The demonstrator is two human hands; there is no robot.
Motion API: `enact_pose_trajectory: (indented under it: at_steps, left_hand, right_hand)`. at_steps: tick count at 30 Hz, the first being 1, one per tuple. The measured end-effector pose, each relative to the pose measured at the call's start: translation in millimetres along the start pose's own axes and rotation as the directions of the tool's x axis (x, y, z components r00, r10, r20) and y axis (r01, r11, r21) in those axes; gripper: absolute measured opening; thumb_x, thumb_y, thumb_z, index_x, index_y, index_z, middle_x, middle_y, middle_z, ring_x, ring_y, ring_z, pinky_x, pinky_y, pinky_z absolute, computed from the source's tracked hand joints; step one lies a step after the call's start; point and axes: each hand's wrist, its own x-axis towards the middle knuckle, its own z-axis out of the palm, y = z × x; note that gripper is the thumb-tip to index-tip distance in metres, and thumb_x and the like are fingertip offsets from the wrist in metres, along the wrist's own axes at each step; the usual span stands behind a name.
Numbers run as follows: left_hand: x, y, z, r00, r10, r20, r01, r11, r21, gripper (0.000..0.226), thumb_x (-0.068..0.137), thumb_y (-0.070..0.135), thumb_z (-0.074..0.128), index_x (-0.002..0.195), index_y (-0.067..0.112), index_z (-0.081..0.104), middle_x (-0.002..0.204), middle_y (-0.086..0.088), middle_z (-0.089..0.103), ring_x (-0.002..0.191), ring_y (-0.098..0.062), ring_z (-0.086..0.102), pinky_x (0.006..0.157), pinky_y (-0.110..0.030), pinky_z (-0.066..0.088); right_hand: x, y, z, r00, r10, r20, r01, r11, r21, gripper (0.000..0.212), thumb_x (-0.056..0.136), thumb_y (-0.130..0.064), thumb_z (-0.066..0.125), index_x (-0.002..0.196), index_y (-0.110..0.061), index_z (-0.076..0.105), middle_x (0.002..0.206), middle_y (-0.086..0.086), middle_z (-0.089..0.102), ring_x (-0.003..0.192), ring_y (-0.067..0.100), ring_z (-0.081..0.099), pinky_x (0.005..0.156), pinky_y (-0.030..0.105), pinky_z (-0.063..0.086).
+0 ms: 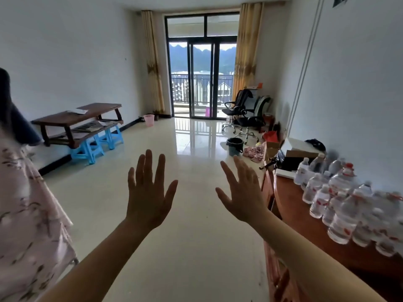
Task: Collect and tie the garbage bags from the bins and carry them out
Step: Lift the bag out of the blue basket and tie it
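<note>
My left hand point(147, 191) and my right hand point(242, 194) are held up in front of me over the tiled floor, backs toward the camera, fingers spread, holding nothing. A dark teal bin point(235, 146) lined with a black bag stands on the floor ahead to the right, well beyond my right hand. A pink bin point(149, 120) stands far off by the left curtain, near the balcony door. A small pink object point(208, 111) shows behind the glass door; what it is I cannot tell.
A person in a pale floral garment point(28, 214) stands close at the left edge. A wooden cabinet point(305, 216) with several water bottles point(340, 203) runs along the right wall. Office chairs point(244, 114), pink cloth point(253, 152) and boxes lie beyond. Wooden table point(76, 118) on blue stools at left.
</note>
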Motion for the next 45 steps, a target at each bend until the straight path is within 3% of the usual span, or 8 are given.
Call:
enact_pose_trajectory:
  at_steps: [6,17,23,30,38,45]
  left_hand:
    - [163.5,-36.4,84.7,0.996,0.071,0.054,-0.070,0.997,-0.025,0.074,0.099,0.059,0.020,0.159,0.020,0.001,0.167,-0.012,-0.010,0.154,-0.031,-0.003,0.120,-0.059,0.014]
    - [401.1,22.3,345.3,0.971,0.205,0.123,-0.195,0.977,-0.089,0.074,0.098,0.060,0.016,0.158,0.023,-0.006,0.166,-0.011,-0.013,0.154,-0.029,-0.007,0.121,-0.055,0.009]
    - [570.1,43.0,425.6,0.974,0.208,0.091,-0.199,0.975,-0.098,0.074,0.098,0.059,0.019,0.158,0.024,-0.005,0.166,-0.010,-0.013,0.154,-0.027,-0.008,0.121,-0.054,0.009]
    - [705.5,7.9,551.6,0.986,0.132,0.107,-0.123,0.989,-0.084,0.072,0.097,0.062,0.010,0.158,0.029,-0.011,0.165,-0.006,-0.021,0.153,-0.027,-0.011,0.121,-0.057,0.008]
    - [867.8,-57.8,723.8,0.982,0.118,0.148,-0.103,0.989,-0.108,0.074,0.097,0.063,0.010,0.159,0.024,-0.003,0.167,-0.011,-0.009,0.154,-0.033,0.002,0.118,-0.061,0.018]
    - [1053.7,-66.3,823.1,0.970,0.172,0.170,-0.146,0.977,-0.156,0.076,0.096,0.064,0.011,0.158,0.024,-0.007,0.166,-0.010,-0.016,0.154,-0.030,-0.006,0.120,-0.058,0.012]
  right_hand:
    - [140.2,69.2,40.3,0.993,0.109,-0.041,-0.111,0.993,-0.051,0.079,0.092,-0.060,0.046,0.157,-0.027,0.013,0.163,0.015,0.006,0.148,0.036,0.016,0.115,0.056,0.027]
    - [316.4,264.4,201.7,0.952,0.300,-0.063,-0.302,0.953,-0.012,0.086,0.091,-0.062,0.046,0.157,-0.032,-0.002,0.165,0.012,-0.006,0.151,0.035,0.005,0.119,0.056,0.016]
    - [471.4,362.2,247.4,0.937,0.346,-0.058,-0.346,0.938,0.002,0.086,0.092,-0.063,0.043,0.156,-0.032,-0.005,0.164,0.012,-0.009,0.151,0.037,0.003,0.118,0.056,0.009]
    - [631.9,429.3,345.0,0.970,0.241,-0.017,-0.241,0.970,0.009,0.086,0.093,-0.063,0.041,0.156,-0.034,-0.009,0.164,0.010,-0.016,0.151,0.036,0.003,0.119,0.058,0.013]
    - [804.9,511.3,485.0,0.976,0.210,0.058,-0.203,0.973,-0.107,0.086,0.092,-0.062,0.040,0.156,-0.031,-0.009,0.164,0.012,-0.015,0.151,0.035,0.002,0.121,0.055,0.007]
    - [964.1,597.5,532.3,0.949,0.316,-0.006,-0.315,0.944,-0.097,0.086,0.093,-0.061,0.041,0.154,-0.034,-0.012,0.164,0.010,-0.011,0.151,0.033,0.004,0.121,0.054,0.007]
